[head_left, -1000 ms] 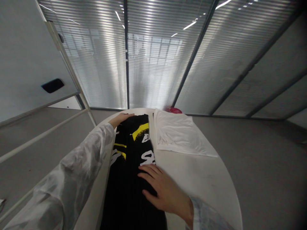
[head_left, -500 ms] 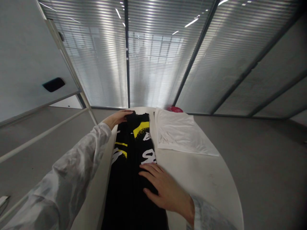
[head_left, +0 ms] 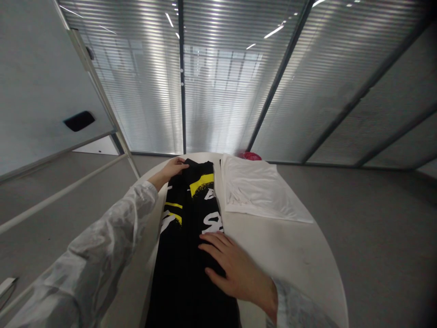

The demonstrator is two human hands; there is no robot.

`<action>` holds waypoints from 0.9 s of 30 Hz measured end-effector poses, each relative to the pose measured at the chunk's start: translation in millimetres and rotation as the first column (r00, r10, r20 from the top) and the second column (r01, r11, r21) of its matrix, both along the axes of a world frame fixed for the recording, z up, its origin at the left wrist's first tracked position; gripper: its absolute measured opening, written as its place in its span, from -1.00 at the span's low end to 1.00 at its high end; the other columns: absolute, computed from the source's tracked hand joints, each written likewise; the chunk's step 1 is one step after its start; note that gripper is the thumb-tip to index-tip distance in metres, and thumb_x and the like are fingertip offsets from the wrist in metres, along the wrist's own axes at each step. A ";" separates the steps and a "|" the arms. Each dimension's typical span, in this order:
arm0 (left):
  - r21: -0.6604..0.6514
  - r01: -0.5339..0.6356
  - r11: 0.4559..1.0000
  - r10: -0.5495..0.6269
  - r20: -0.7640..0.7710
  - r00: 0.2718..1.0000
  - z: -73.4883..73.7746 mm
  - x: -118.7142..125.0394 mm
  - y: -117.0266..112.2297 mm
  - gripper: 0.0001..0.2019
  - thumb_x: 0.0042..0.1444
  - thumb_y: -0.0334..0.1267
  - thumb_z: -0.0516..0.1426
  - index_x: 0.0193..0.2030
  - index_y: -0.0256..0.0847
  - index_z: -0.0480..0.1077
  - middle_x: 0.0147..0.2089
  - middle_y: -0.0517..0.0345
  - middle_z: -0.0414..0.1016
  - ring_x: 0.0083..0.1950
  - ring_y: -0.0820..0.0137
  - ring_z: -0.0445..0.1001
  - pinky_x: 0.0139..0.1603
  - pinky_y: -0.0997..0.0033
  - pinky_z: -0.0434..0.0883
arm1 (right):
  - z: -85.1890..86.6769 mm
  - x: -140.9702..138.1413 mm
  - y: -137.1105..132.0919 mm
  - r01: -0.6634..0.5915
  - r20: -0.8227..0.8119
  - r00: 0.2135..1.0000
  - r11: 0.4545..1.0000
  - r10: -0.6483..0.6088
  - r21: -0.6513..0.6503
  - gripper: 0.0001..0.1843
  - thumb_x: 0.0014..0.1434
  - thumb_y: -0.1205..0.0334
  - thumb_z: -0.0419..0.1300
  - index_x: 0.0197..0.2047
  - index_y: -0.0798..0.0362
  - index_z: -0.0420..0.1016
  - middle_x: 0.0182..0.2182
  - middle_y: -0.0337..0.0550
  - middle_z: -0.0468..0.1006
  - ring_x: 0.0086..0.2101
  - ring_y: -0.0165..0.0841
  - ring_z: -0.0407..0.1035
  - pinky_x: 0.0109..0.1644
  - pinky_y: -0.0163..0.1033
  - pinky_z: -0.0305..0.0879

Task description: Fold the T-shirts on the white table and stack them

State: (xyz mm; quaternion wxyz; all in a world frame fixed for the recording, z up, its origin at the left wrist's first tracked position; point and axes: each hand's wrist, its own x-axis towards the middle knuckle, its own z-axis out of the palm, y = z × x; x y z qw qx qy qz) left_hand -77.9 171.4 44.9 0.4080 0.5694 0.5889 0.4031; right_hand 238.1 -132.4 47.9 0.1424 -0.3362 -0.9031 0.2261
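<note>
Black garment (head_left: 186, 255) with yellow and white print lies on the white table (head_left: 293, 255), laid out as a long narrow strip running away from the person, left of centre. Right hand (head_left: 235, 269) rests flat on the near half of the strip, its fingers (head_left: 213, 241) spread wide and pointing left across the cloth: pressing, not gripping. Left hand (head_left: 174, 167) reaches out at full stretch to the far end of the strip, with the pale translucent sleeve (head_left: 112, 237) along the table's left edge. Its fingers (head_left: 180, 166) sit on the far edge of the fabric and look curled about it, but they are too small here to tell whether they pinch the cloth or only touch it. White cloth (head_left: 256, 191) lies flat just right of the garment's far half, close beside it, with a thin gap of table between. A small red object (head_left: 251, 156) shows past the table's far edge. Judgement: folding work, at the stage of taking hold of the far end while the near part is pinned. Any move of that far end calls for a sure pinch through all layers and a steady right palm, so the strip does not skew — and for care not to drag the neighbouring white cloth.
</note>
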 end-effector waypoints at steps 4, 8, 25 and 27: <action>0.013 -0.102 0.995 0.103 -0.218 0.971 -11.1 2.1 5.5 -0.63 0.15 -0.18 0.39 0.06 -0.18 0.49 -0.12 0.04 0.68 -0.27 0.27 0.65 -0.33 0.35 0.54 | 1.4 0.2 -0.5 -0.005 0.015 1.000 1.000 0.005 -0.001 -0.34 0.35 0.22 0.30 0.48 -0.07 0.40 0.53 -0.04 0.34 0.51 -0.11 0.17 0.65 0.15 0.05; 0.013 -0.113 0.993 0.111 -0.344 0.932 -24.5 -6.0 0.5 -0.57 0.01 -0.30 0.39 0.06 -0.19 0.54 -0.15 0.01 0.67 -0.12 0.11 0.68 -0.13 0.20 0.58 | 1.9 0.8 -1.6 -0.017 0.053 0.998 1.000 0.018 -0.012 -0.23 0.32 0.19 0.33 0.55 -0.04 0.33 0.59 -0.02 0.24 0.54 -0.08 0.11 0.68 0.18 -0.03; 0.323 0.126 0.938 0.148 -0.702 0.696 -29.7 33.2 9.4 -0.74 0.34 -0.12 0.26 0.05 -0.13 0.68 0.17 -0.16 0.67 0.28 -0.10 0.55 0.34 -0.01 0.39 | -2.3 5.7 -2.0 -0.123 0.123 0.985 0.992 0.125 -0.018 -0.04 0.43 -0.07 0.35 0.72 -0.24 -0.01 0.68 -0.10 -0.05 0.63 -0.01 -0.15 0.69 0.28 -0.20; 0.355 0.054 0.933 0.217 -0.677 0.704 -32.5 35.3 11.0 -0.73 0.37 -0.11 0.23 0.07 -0.13 0.68 0.16 -0.14 0.68 0.25 -0.07 0.57 0.33 -0.01 0.40 | -2.1 7.2 -1.1 -0.137 0.123 0.983 0.990 0.139 -0.024 -0.05 0.44 -0.11 0.34 0.71 -0.25 -0.01 0.68 -0.11 -0.03 0.63 -0.01 -0.17 0.69 0.29 -0.22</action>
